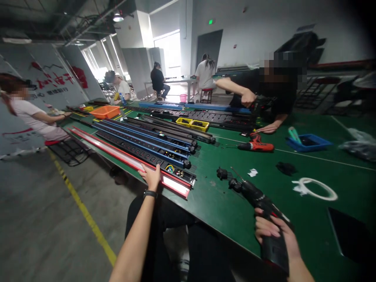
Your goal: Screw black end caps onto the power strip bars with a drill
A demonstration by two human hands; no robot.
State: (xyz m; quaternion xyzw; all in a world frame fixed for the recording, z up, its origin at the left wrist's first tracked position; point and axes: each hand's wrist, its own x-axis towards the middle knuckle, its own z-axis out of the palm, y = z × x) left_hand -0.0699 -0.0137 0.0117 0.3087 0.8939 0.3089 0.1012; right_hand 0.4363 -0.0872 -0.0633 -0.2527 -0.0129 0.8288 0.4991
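My left hand [151, 177] grips a long red-edged metal profile [176, 187] along the table's near edge, its thumb towards the black strip of sockets [143, 156] lying against it. Coloured wires [170, 168] show at that strip's near end. In my right hand [276, 231] is a black cordless drill [258, 197], fingers wrapped round its handle and its bit pointing away to the left. A black round fitting [222, 173] lies near the drill's nose. Beyond the red profile, several blue-edged power strips [152, 143] lie side by side.
An orange-red drill [255, 146] lies beyond mine. A blue tray [308, 141], a white cable coil [320, 189] and a dark flat panel [349, 231] sit rightwards. Yellow bins [192, 124] and an orange bin [105, 112] stand farther back. A co-worker's hand [248, 98] works across the table [217, 203].
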